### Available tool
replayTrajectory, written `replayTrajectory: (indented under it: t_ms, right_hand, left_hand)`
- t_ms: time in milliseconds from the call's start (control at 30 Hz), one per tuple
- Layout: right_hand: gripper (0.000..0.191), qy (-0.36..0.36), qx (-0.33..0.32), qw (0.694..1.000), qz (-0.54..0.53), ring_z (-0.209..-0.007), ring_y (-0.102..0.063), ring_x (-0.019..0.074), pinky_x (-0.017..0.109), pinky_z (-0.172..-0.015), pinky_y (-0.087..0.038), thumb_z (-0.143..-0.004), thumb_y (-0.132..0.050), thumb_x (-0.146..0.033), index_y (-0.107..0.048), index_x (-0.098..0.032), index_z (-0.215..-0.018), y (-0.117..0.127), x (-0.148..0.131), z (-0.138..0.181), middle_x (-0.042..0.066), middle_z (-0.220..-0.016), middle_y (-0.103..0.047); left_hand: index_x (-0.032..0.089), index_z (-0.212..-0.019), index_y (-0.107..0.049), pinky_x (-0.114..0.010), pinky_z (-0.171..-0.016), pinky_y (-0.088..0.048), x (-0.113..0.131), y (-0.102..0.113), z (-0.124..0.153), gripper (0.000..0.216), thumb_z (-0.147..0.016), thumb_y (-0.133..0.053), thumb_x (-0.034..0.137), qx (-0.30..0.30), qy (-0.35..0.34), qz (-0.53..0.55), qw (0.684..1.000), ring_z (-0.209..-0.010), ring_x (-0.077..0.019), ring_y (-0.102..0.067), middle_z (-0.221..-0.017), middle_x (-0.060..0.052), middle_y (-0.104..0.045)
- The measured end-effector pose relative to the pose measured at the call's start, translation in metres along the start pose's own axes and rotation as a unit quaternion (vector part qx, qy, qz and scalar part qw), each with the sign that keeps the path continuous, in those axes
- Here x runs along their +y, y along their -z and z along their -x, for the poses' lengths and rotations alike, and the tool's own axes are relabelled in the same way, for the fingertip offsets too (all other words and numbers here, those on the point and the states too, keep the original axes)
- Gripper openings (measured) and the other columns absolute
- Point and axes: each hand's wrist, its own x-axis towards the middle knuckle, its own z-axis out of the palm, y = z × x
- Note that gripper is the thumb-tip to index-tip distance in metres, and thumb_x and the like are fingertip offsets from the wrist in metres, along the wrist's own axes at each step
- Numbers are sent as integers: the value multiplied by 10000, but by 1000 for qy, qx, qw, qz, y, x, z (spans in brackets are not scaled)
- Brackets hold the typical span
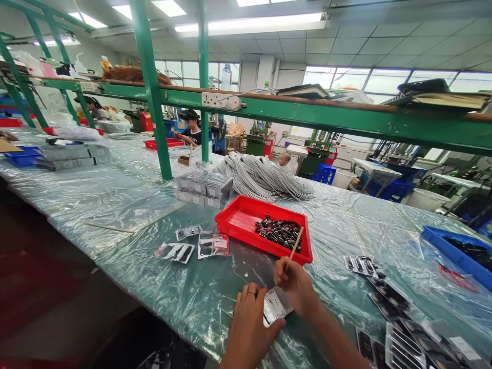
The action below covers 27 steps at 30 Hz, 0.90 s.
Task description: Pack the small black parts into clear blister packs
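My right hand point(294, 287) is closed around a thin wooden stick point(296, 243), which points up and away in front of the red tray. Beneath it, on the plastic-covered table, lies a small silvery blister pack point(275, 306). My left hand point(248, 318), with a ring on one finger, grips that pack at its left and near edges, fingers on one side and thumb on the other. The stick's lower end is hidden by my right hand. Just beyond both hands is the red tray point(238, 220), holding a heap of small black and metallic parts point(280, 231).
Several filled packs point(213, 244) lie left of the red tray. Behind are stacked grey boxes point(203, 187) and coiled grey cable point(265, 177). Black parts in packs point(407, 318) and a blue tray point(434, 236) are at right. A green post point(151, 102) rises from the table; a person sits beyond.
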Motion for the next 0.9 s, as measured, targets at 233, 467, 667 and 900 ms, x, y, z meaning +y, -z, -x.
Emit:
replayTrajectory:
  t_ms: [233,467,667,900]
  right_hand:
    - [483,-15,2,999,-49,-391,-116,84,265,-391,-169,-799,-502,-446,-252,-240,-440,-13,37,-6,-87,-418,-177]
    - [458,-21,15,999,-27,-415,-152,91,276,-422,-160,-790,-499,-371,-251,-239,-428,-10,46,15,-78,-422,-194]
    - [459,-41,13,999,-25,-424,-160,93,276,-436,-184,-802,-495,-382,-259,-238,-435,3,37,37,-74,-438,-203]
    - [447,10,41,996,-85,-407,-132,92,263,-407,-189,-739,-517,-365,-231,-239,-419,13,25,-7,-72,-420,-194]
  left_hand:
    - [211,-1053,-655,-430,-947,-384,-3,-3,-1,405,-688,-740,365,3,0,12,1000,-1060,-291,-510,-1104,-78,-584]
    - [242,-1058,-675,-387,-903,-389,-2,-3,-2,313,-751,-635,287,25,4,-2,1000,-1014,-270,-528,-1051,-65,-598]
    - [225,-1159,-649,-411,-957,-380,0,-3,-1,407,-757,-608,273,20,6,-19,1000,-1079,-282,-526,-1127,-88,-601]
    - [163,-1230,-594,-519,-1065,-317,15,-3,-10,668,-659,-736,480,-13,23,-52,998,-1266,-383,-436,-1334,-160,-543]
